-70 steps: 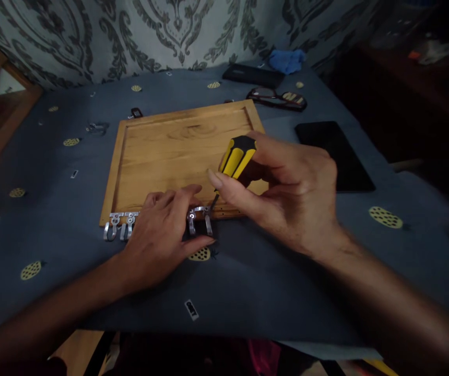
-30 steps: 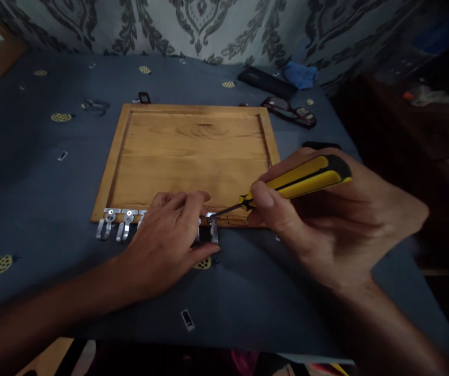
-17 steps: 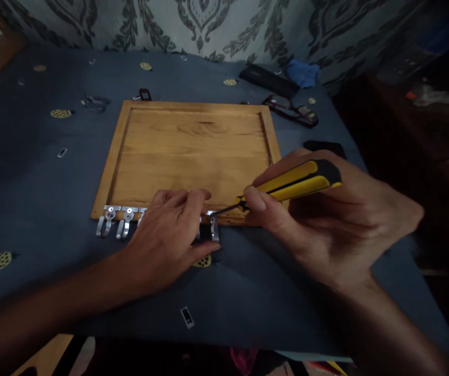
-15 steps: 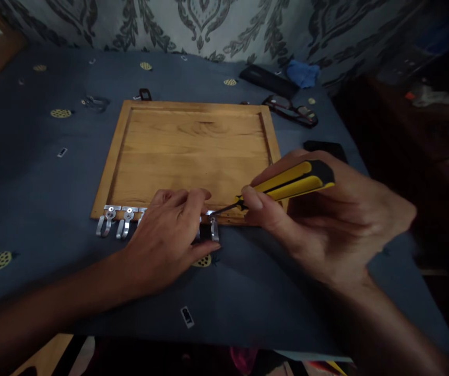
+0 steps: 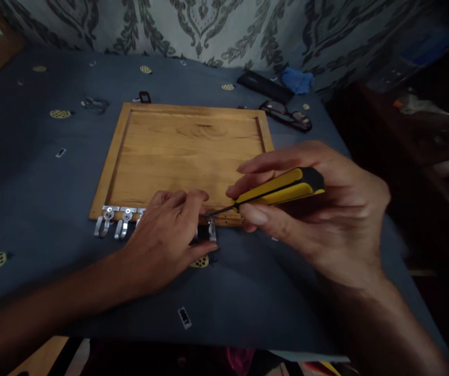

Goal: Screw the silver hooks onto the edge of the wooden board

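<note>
A framed wooden board [image 5: 181,162] lies flat on the table, with several silver metal hooks [image 5: 124,222] along its near edge. My left hand [image 5: 165,235] presses down over this edge, fingers curled and thumb at the tip of the rightmost hook [image 5: 212,230]; it covers the hooks in between. Between thumb and fingers, my right hand [image 5: 326,219] grips a screwdriver [image 5: 279,189] with a yellow and black handle. The screwdriver is tilted, its tip at the top of the rightmost hook. Whether the tip sits in a screw I cannot tell.
Beyond the board lie eyeglasses [image 5: 287,116], a black case [image 5: 266,87] and a blue cloth [image 5: 297,80]. Back left is a loose metal hook [image 5: 94,104], with a small dark loop [image 5: 145,97] by the board's far edge. A blue patterned cloth [image 5: 32,209] covers the table.
My right hand's upper fingers have loosened and spread off the handle, while thumb and index finger keep hold of the screwdriver. The left hand stays at the hooks. The view has shifted slightly.
</note>
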The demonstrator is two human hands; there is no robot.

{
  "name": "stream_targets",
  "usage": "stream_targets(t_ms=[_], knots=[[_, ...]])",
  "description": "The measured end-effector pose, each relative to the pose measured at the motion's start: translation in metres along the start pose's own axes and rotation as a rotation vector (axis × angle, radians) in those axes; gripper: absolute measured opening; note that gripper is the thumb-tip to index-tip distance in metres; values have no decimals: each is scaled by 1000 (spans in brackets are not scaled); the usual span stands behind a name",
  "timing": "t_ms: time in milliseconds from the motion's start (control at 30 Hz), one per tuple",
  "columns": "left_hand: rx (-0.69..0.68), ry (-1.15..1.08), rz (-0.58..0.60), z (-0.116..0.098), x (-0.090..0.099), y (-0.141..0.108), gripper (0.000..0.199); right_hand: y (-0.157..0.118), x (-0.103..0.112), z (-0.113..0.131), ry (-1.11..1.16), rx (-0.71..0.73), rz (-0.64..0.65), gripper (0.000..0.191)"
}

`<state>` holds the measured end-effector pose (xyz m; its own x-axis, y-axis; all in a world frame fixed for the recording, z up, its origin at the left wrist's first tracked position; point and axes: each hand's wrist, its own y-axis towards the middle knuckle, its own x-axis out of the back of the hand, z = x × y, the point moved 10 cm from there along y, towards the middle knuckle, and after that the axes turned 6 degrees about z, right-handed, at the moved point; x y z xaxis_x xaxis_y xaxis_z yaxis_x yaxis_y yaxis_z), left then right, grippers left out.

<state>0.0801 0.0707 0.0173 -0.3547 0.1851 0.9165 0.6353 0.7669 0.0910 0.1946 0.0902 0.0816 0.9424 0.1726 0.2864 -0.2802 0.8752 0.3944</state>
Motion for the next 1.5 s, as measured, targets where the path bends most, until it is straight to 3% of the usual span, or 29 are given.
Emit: stream_targets(t_ms=[167, 600, 900, 1267, 1500], knots=[[25, -30, 22, 3, -1, 1, 55, 2, -3, -4, 80, -39, 113, 21], [36, -42, 29, 3, -1, 1, 51, -1, 4, 10, -55, 90, -60, 20], [32, -57, 21, 3, -2, 1, 54, -1, 2, 9, -47, 43, 69, 17], [20, -39, 21, 2, 0, 0, 50, -10, 8, 21, -272, 135, -111, 19], [47, -71, 23, 7, -3, 1, 49, -8, 1, 26, -313, 222, -32, 16]])
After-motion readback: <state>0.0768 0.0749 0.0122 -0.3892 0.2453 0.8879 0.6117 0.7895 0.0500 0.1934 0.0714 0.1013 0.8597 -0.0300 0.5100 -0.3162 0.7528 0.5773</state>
